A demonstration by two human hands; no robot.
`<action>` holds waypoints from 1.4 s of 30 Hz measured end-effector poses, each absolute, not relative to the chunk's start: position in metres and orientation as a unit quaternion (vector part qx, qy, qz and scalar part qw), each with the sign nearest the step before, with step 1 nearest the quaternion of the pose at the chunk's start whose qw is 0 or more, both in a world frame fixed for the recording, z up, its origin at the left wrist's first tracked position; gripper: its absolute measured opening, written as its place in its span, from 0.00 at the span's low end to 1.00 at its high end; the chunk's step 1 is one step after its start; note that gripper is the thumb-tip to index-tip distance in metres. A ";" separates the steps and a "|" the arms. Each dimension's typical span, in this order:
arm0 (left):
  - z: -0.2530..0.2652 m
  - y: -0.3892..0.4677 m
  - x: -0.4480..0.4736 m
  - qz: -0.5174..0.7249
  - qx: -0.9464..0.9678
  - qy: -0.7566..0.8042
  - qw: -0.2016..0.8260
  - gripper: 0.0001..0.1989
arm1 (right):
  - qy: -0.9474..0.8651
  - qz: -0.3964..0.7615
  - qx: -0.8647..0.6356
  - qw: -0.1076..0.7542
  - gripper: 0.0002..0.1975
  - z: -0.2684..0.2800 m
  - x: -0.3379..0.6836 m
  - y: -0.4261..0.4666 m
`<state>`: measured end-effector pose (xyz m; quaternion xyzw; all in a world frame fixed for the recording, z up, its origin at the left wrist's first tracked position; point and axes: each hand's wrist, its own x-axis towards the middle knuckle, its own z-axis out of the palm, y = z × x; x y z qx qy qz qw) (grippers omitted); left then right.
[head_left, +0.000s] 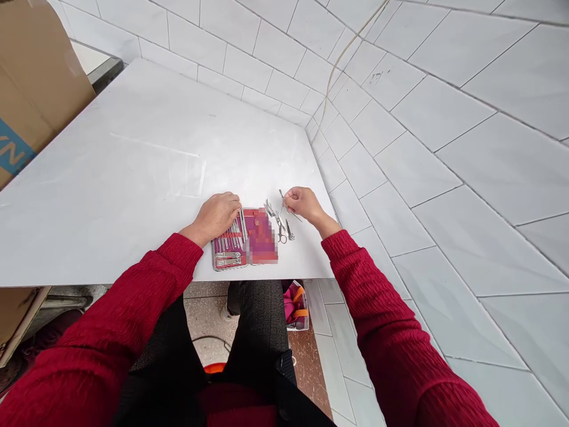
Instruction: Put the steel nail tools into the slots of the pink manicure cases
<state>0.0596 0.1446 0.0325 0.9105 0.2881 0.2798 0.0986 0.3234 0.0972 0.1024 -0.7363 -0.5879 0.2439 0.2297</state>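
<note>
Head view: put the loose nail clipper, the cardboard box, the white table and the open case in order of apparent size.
Largest to smallest, as they look:
1. White table
2. Cardboard box, cut off by the frame
3. Open case
4. Loose nail clipper

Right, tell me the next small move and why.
Perhaps bring the slim metal tool at the right hand to the open manicure case: the left hand is at its edge, tools sit inside, but scissors and a nail clipper lie loose.
</note>
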 end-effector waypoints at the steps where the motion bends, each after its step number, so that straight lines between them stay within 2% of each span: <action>1: 0.032 0.145 0.060 0.280 0.910 0.290 0.099 0.15 | -0.573 0.300 -0.714 0.269 0.05 0.100 0.316 0.096; 4: 0.032 0.145 0.060 0.284 0.907 0.294 0.105 0.15 | -0.539 0.419 -0.655 0.326 0.08 0.088 0.292 0.093; 8: 0.034 0.144 0.060 0.282 0.906 0.296 0.111 0.14 | -0.505 0.482 -0.621 0.357 0.09 0.073 0.274 0.088; 13: 0.037 0.142 0.061 0.281 0.904 0.298 0.121 0.15 | -0.478 0.498 -0.600 0.404 0.08 0.066 0.279 0.082; 18: 0.039 0.141 0.060 0.285 0.903 0.297 0.125 0.15 | -0.476 0.524 -0.542 0.452 0.16 0.059 0.275 0.088; 23: 0.040 0.141 0.061 0.281 0.904 0.296 0.127 0.14 | -0.492 0.503 -0.513 0.491 0.18 0.051 0.274 0.095; 26: 0.040 0.142 0.061 0.277 0.905 0.296 0.129 0.15 | -0.508 0.497 -0.501 0.494 0.27 0.049 0.280 0.092; 28: 0.040 0.142 0.061 0.278 0.904 0.299 0.128 0.15 | -0.518 0.494 -0.498 0.489 0.31 0.047 0.285 0.089; 37: 0.039 0.146 0.061 0.269 0.903 0.306 0.137 0.18 | -0.501 0.463 -0.506 0.527 0.22 0.043 0.294 0.083; 42: 0.043 0.144 0.064 0.280 0.888 0.329 0.155 0.17 | -0.470 0.487 -0.475 0.563 0.22 0.043 0.288 0.084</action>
